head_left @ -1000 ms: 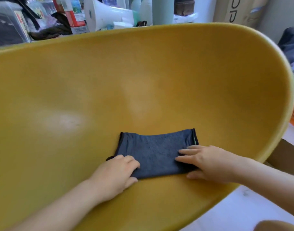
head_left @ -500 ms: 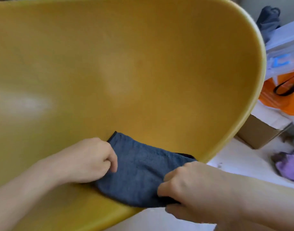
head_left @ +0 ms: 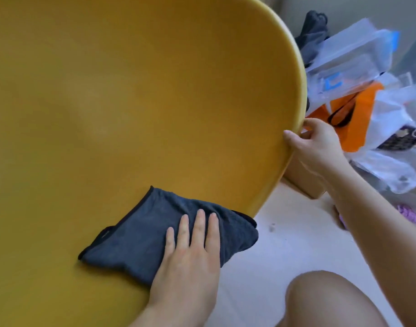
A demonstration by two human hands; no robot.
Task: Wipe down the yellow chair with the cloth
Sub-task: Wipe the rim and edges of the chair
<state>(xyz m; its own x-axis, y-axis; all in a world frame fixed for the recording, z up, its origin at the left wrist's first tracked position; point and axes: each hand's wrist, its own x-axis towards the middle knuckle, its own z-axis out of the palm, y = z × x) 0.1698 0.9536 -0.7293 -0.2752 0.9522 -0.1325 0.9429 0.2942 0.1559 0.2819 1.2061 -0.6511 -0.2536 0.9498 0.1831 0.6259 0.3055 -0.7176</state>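
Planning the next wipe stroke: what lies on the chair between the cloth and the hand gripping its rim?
Nothing: in the head view only bare yellow chair surface runs from the cloth up to the right hand on the rim.

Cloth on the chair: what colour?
Dark blue-grey cloth with black edging, no pattern; seen in the head view.

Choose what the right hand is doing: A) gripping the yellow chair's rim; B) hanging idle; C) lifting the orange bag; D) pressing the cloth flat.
A: the right hand curls round the rim of the yellow chair; the left hand presses the cloth.
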